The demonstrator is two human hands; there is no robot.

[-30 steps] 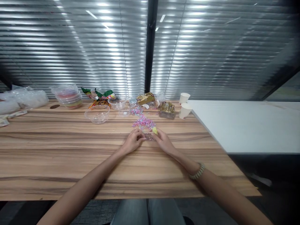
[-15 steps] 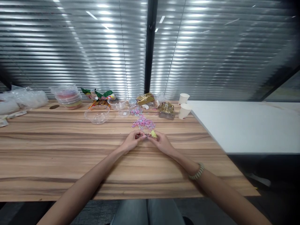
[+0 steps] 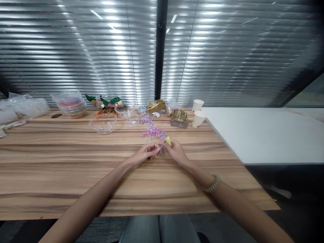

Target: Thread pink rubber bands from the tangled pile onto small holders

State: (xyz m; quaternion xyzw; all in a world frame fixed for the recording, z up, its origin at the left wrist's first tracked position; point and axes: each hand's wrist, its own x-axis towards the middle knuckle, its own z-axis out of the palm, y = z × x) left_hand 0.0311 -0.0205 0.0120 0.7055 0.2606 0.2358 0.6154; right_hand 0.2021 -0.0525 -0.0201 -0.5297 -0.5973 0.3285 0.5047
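Observation:
My left hand (image 3: 146,152) is closed in a pinch on a small strand of pinkish loops (image 3: 162,148) stretched between my hands. From the other side, my right hand (image 3: 177,153) pinches the same strand. A small yellow piece (image 3: 168,141) also sits in the right hand's fingers; its kind is too small to tell. Just beyond my fingertips lies a loose pile of tiny pink, purple and pale blue loops (image 3: 154,132), spreading back over the wooden table (image 3: 76,172). How the strand's loops join is blurred.
Clear plastic bowls (image 3: 105,127) and a flat lid (image 3: 132,121) stand behind on the left, near stacked tubs (image 3: 72,105) and snack bags (image 3: 111,102). Gold packets (image 3: 179,118) and two paper cups (image 3: 198,119) are at back right. A white surface (image 3: 258,135) adjoins the table.
Both hands have shifted slightly, the right one turning so the yellow piece sits a little higher and further right. More of the loop strand now shows between them.

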